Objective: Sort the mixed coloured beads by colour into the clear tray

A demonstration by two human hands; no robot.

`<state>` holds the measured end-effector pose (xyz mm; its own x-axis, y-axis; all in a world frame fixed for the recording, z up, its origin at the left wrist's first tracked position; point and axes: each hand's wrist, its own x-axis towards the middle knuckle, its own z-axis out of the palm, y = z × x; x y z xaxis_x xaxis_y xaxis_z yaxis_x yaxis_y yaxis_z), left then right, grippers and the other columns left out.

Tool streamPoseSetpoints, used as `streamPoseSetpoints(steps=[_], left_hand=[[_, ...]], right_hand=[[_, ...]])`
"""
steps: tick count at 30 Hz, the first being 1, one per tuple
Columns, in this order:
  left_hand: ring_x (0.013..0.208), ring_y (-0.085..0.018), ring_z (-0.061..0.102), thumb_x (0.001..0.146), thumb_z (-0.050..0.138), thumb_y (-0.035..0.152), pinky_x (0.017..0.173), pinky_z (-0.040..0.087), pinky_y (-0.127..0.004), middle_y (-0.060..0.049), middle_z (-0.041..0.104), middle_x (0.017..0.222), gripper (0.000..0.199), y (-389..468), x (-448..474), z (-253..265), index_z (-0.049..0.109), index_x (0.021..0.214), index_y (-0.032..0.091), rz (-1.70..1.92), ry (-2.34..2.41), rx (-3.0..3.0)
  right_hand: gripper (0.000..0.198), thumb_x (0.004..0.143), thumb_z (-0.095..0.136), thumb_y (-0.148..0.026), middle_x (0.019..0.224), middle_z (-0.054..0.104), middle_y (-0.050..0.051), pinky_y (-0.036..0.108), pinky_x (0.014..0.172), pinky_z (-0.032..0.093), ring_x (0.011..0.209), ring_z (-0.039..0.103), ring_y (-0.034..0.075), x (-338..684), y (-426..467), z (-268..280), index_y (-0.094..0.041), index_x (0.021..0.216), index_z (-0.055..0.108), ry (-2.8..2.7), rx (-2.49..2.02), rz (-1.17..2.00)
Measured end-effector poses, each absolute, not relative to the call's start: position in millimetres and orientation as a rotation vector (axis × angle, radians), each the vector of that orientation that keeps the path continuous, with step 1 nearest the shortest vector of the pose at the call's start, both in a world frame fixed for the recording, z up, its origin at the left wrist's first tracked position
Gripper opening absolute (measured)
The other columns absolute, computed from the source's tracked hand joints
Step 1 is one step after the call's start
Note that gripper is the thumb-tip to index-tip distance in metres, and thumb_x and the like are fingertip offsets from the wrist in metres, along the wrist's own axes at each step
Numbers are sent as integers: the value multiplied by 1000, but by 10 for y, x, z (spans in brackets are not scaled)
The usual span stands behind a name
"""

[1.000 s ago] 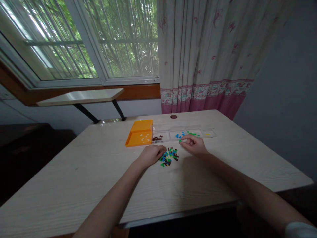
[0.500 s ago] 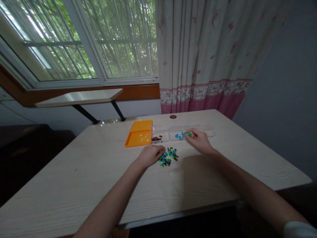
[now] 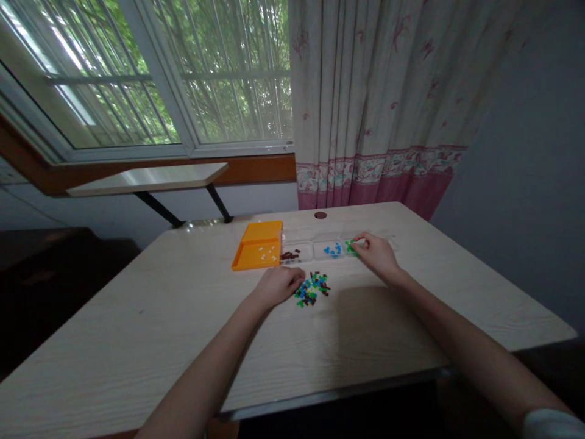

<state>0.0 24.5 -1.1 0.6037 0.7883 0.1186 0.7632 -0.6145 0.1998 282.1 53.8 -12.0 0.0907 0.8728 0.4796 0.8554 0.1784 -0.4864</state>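
A mixed pile of small blue, green, brown and yellow plastic pieces point(image 3: 312, 289) lies on the table. At its left edge rests my left hand point(image 3: 278, 285), fingers curled down; whatever they may hold is hidden. My right hand point(image 3: 375, 255) is over the right part of a clear compartment box, thumb and forefinger pinched close to several green pieces point(image 3: 350, 246). Whether a piece is between those fingertips is too small to tell. Left of them, blue pieces point(image 3: 333, 249) lie in one clear compartment and brown pieces point(image 3: 290, 255) in another.
An open orange case point(image 3: 257, 232) with several white pieces point(image 3: 267, 253) stands left of the clear compartments. Behind it a raised shelf point(image 3: 150, 177) stands on black supports at the back left. The table point(image 3: 365, 341) has a round brown hole cover point(image 3: 320, 215) near its back edge.
My right hand has shifted slightly right, uncovering the green pieces beside the blue ones. My left hand stays by the pile.
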Motion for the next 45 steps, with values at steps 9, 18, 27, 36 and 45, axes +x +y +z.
streamPoseSetpoints(steps=[9, 18, 27, 36, 45], left_hand=[[66, -13, 56, 83, 41, 31, 58, 37, -21, -3, 65, 78, 25, 227, 37, 5, 63, 88, 20, 515, 1282, 2517], [48, -7, 39, 80, 49, 37, 47, 29, -18, 3, 46, 52, 27, 154, 267, -60, 64, 81, 14, 976, 1170, 2160], [47, -7, 33, 78, 51, 38, 44, 26, -17, 5, 37, 49, 28, 138, 321, -98, 64, 80, 13, 1041, 1141, 2049], [47, -7, 35, 78, 51, 38, 45, 27, -18, 4, 41, 50, 28, 127, 321, -80, 65, 81, 14, 1044, 1112, 2037], [50, -8, 40, 78, 51, 36, 46, 29, -18, 1, 53, 56, 26, 135, 306, -81, 66, 82, 14, 1031, 1108, 2064]], right_hand=[[23, 76, 49, -34, 49, 51, -3, 21, 45, 26, 44, 44, 10, 2692, 459, -103, -21, 86, 65, -1813, -1556, 83], [18, 74, 55, -35, 44, 48, -5, 19, 45, 28, 40, 40, 8, 2112, 162, -158, -22, 77, 66, -2022, -1304, 255], [16, 73, 58, -35, 44, 49, -6, 18, 43, 28, 39, 38, 6, 2080, 127, -205, -22, 77, 66, -1954, -1194, 319], [15, 73, 57, -33, 42, 44, -7, 17, 41, 27, 37, 36, 6, 2073, 125, -215, -20, 76, 65, -1938, -1153, 353], [14, 74, 55, -30, 43, 42, -7, 17, 41, 26, 38, 36, 6, 2085, 109, -192, -20, 78, 64, -1975, -1147, 349]])
